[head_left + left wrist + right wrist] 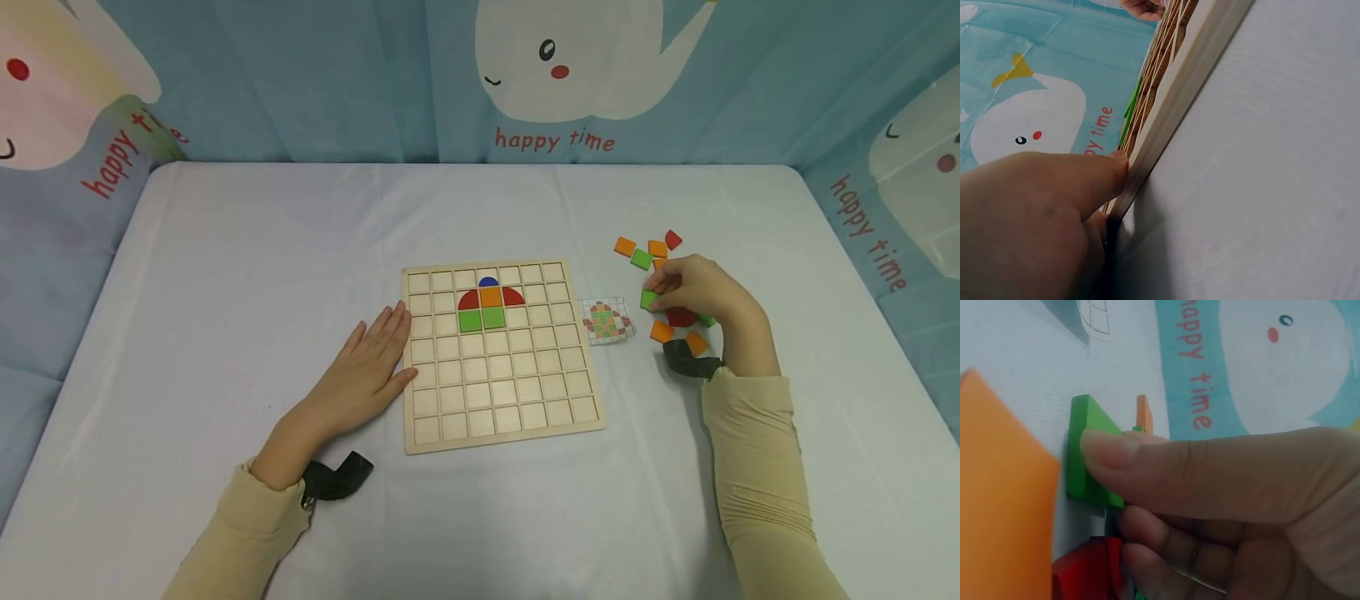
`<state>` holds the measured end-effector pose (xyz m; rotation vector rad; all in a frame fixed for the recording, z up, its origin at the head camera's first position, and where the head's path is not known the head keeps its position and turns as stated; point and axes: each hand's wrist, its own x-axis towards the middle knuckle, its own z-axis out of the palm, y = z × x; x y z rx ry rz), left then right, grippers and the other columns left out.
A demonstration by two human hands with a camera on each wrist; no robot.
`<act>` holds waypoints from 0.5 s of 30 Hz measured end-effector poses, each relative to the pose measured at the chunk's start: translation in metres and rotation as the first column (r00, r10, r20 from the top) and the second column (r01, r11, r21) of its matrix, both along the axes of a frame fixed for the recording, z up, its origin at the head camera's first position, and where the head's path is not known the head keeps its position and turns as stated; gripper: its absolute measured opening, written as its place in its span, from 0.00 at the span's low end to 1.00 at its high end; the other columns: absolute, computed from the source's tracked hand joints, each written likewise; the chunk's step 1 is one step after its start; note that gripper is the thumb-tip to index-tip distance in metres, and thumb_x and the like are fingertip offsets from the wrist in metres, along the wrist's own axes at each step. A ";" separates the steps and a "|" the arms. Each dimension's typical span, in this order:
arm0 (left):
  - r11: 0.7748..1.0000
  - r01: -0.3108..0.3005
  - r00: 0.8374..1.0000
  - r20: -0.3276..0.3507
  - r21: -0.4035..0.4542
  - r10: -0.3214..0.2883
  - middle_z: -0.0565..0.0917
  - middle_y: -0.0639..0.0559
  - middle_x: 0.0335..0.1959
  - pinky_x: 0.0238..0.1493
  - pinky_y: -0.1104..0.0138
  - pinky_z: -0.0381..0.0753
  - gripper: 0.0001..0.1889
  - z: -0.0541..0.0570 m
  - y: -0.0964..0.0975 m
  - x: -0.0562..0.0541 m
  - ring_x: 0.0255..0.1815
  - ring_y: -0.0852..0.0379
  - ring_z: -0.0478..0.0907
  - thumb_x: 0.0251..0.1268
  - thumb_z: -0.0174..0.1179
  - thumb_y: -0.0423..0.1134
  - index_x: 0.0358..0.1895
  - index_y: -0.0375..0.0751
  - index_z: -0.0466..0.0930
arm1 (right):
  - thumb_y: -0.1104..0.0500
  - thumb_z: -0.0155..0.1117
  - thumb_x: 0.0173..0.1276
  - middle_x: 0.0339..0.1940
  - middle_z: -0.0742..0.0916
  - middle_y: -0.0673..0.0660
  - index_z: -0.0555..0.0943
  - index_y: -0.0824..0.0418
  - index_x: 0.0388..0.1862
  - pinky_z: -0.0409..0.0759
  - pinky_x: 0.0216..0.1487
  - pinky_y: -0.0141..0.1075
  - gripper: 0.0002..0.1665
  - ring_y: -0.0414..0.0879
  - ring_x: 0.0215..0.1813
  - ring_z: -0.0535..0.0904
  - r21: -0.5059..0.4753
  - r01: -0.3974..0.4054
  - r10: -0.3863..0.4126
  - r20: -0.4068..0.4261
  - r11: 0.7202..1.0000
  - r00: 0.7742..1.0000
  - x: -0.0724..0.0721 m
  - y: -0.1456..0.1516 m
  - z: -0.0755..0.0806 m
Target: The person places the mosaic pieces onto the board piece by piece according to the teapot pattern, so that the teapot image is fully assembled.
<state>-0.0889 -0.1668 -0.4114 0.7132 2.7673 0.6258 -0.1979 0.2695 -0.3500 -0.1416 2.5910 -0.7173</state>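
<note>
Fingers (1147, 526) and thumb (1160, 462) of the right hand (705, 287) pinch a green block (648, 301), set only as wide as the block itself; the thumb lies across its near side, while the fingertip opposite is hidden. Such a grip probably suits a small, thin piece, giving a firm hold at few points of contact. Whether the block touches the white table (525, 517) cannot be told. Under and around that hand lie loose orange squares (625, 246), loose green squares (642, 259) and loose red pieces (673, 240), off to the board's right, likely within easy reach. The left hand (363, 375) lies with fingers straight and a little apart, holding nothing, fingertips and thumb against the left edge of the wooden board (477, 394), seemingly to brace it against sliding. Near the board's top, a blue half-circle (488, 282) sits above an orange tile (491, 297), with curved red tiles (513, 297) either side and two green tiles (493, 317) in the row below. Between board and loose pieces lies a small picture card (606, 322), presumably placed for easy viewing.
</note>
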 end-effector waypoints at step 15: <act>1.000 0.002 1.000 0.003 0.001 -0.002 0.38 0.42 0.76 0.71 0.51 0.31 0.37 0.000 0.000 -0.001 0.76 0.48 0.31 0.74 0.45 0.47 0.74 0.31 0.38 | 0.64 0.71 0.57 0.34 0.84 0.58 0.81 0.67 0.39 0.74 0.38 0.37 0.12 0.51 0.35 0.75 0.043 -0.038 0.038 -0.010 0.998 0.999 0.001 0.000 0.003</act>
